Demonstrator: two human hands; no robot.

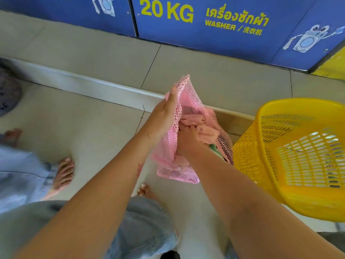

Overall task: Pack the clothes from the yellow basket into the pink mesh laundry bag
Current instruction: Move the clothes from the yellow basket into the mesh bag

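The pink mesh laundry bag (188, 94) hangs in the air at the centre of the head view, its mouth facing up toward me. My left hand (164, 116) grips the bag's left edge and holds the mouth apart. My right hand (188, 138) is sunk into the mouth, fingers closed on a peach-pink garment (207, 133). A bit of green cloth (214, 148) shows inside the bag below that garment. The yellow basket (291, 156) stands tilted at the right, touching the bag's right side; no clothes show inside it.
Blue washer fronts (214, 40) marked 20 KG line the far side. A raised tiled step (89, 85) runs across the floor in front of them. Bare feet (63, 172) and denim legs (145, 227) are below my arms. A patterned cloth (8, 94) sits at the left edge.
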